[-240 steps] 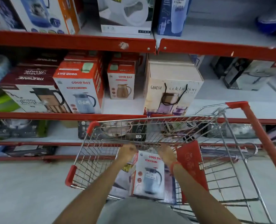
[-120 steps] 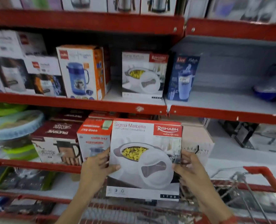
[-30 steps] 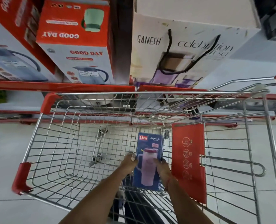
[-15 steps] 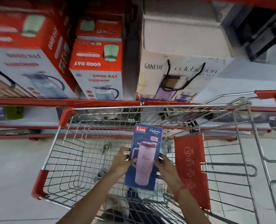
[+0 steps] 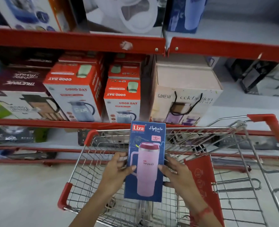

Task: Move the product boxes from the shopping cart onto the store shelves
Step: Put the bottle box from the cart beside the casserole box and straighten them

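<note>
Blue "Liza Hydrate Pro" box (image 5: 146,163) has risen above the shopping cart (image 5: 93,161), both hands gripping.

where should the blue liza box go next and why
Probably up and slightly right, toward the upper shelf. The blue Liza box is upright above the cart, with the left hand and right hand gripping its sides. A similar blue box already stands up there, with bare shelf to its right, so that looks like its spot.
</note>
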### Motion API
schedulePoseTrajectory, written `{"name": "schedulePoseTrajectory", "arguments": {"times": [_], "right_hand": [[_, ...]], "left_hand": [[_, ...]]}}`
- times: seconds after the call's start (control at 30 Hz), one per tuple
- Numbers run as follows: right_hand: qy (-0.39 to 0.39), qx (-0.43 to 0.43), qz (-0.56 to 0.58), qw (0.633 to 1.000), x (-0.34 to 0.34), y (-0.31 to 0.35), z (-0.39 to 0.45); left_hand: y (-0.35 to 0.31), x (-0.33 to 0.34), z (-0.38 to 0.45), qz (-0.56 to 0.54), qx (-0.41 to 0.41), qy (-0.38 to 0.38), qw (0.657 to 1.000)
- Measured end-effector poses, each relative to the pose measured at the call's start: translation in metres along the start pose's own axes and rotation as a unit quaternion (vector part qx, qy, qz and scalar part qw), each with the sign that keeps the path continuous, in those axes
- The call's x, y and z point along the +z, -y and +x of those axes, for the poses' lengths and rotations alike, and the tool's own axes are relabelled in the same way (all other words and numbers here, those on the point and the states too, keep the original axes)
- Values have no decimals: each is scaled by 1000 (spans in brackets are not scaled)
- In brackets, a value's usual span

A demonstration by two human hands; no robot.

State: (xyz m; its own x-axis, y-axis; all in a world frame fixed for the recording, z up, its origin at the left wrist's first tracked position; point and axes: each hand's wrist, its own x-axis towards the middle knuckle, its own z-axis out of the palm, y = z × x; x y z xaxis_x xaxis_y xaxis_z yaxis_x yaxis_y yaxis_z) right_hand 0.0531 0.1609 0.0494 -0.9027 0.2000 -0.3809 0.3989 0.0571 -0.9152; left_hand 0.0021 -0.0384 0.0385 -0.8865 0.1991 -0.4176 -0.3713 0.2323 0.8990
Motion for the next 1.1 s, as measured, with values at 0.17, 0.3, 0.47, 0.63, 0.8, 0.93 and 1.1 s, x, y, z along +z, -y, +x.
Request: {"name": "schedulePoseTrajectory", "arguments": {"times": [0.17, 0.3, 0.47, 0.63, 0.8, 0.93, 1.1], "right_hand": [[2, -31, -6, 1000, -2, 13, -6], [-9, -74, 24, 997, -15, 37, -2], [-51, -176, 49, 982, -47, 94, 12], [-83, -286, 70, 952, -79, 156, 24], [-112, -364, 59, 923, -112, 221, 41], [-128, -412, 40, 901, -138, 272, 66], [-157, -419, 45, 893, -158, 316, 115]], "left_hand": [[-12, 0, -6, -2, 21, -2, 1000], [-42, -1, 0, -22, 81, -11, 996], [-114, 2, 18, -12, 198, -6, 980], [-193, 14, 34, -11, 305, 29, 952], [-273, 32, 53, 4, 407, 31, 913], [-335, 50, 72, 31, 456, 7, 890], [-377, 68, 103, 3, 472, -30, 881]]}}
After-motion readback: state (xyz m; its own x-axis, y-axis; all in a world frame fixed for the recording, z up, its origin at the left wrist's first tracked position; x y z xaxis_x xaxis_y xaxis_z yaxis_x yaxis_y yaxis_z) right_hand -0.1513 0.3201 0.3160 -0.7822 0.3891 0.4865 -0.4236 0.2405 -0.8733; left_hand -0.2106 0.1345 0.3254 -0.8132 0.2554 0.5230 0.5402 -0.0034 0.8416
